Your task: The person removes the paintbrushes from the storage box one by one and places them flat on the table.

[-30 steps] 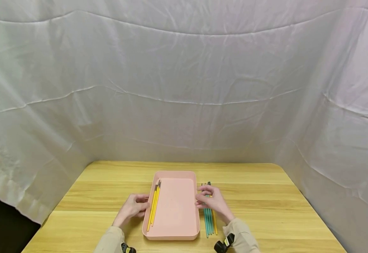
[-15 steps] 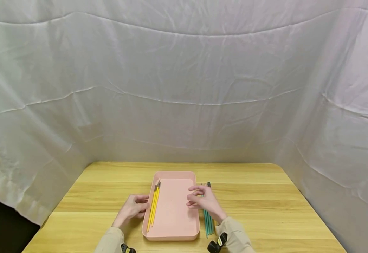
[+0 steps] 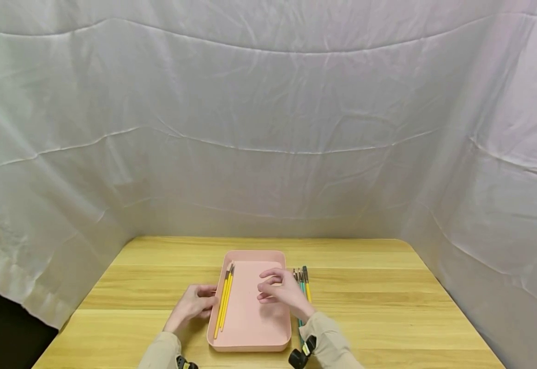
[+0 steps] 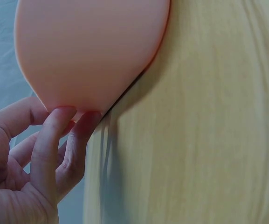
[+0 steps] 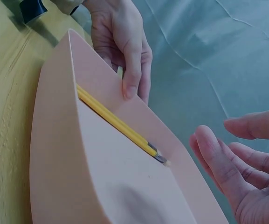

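A pink rectangular tray [image 3: 248,333] stands on the table. Yellow-handled paintbrushes [image 3: 224,307] lie along its left inner wall, tips toward the far end. My left hand [image 3: 195,302] holds the tray's left side, with the thumb over the rim and fingertips on the outer wall [image 4: 90,60]. My right hand [image 3: 284,291] hovers over the tray's right half with fingers bent loosely, holding nothing; its shadow falls on the tray floor. Just right of the tray lie teal paintbrushes [image 3: 302,288] and a yellow one [image 3: 309,293], partly hidden by my right wrist and sleeve.
The wooden table [image 3: 379,302] extends on both sides of the tray. A grey curtain [image 3: 268,195] hangs behind and at the sides. A black wrist camera [image 3: 299,357] on my right sleeve sits close to the tray's near right corner.
My right hand has moved left from beside the brushes, across the rim, to over the tray, uncovering the brush tips on the table. The left hand and tray have stayed put.
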Tool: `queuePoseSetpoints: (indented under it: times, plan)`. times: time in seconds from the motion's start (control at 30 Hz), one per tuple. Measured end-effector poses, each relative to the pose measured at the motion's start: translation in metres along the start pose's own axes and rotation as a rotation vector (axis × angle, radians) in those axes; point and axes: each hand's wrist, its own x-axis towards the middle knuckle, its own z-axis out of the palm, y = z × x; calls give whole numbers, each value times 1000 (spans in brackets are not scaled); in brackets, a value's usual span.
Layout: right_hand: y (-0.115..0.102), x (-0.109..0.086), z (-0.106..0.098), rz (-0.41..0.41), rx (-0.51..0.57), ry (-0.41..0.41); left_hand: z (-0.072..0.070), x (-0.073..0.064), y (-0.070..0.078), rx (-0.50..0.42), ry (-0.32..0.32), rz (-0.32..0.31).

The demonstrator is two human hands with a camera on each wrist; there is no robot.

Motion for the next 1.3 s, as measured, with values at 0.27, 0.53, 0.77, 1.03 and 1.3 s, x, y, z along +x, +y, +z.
queuePoseSetpoints:
  times: [0.27, 0.53, 0.77, 1.03, 1.3]
  plan:
    - [0, 12, 15, -18, -29, -33, 0, 0, 1, -11, -6, -5]
    - [5, 22, 26, -19, -33, -51, -1, -1, 1, -15, -12, -9]
    - [8, 29, 36, -1, -55, -38, 0, -1, 0, -22, -11, -13]
    - [11, 39, 45, 42, -88, 0, 0, -1, 0, -31, -12, 8]
    - [16, 52, 50, 97, -130, 34, -1, -2, 0, -26, -30, 37]
